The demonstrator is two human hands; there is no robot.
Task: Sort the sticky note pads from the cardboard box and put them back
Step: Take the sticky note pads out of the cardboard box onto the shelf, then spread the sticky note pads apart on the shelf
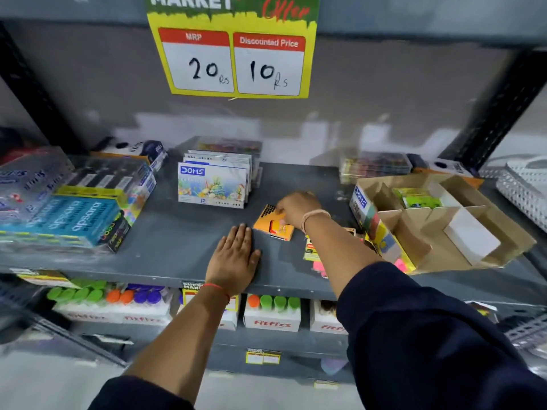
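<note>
An orange sticky note pad lies on the grey shelf near the middle. My right hand rests on its far edge, fingers curled on it. Flat on the shelf just left of the pad lies my left hand, fingers together and holding nothing. The cardboard box with dividers sits at the right, with a green pad in a back compartment and a white pad in a front one. Yellow and pink pads lie partly hidden under my right forearm.
A row of DOMS colour packs stands behind the orange pad. Blue Apsara packs are stacked at the left. A white mesh tray sits at the far right. Fitfizz boxes fill the shelf below. A price sign hangs above.
</note>
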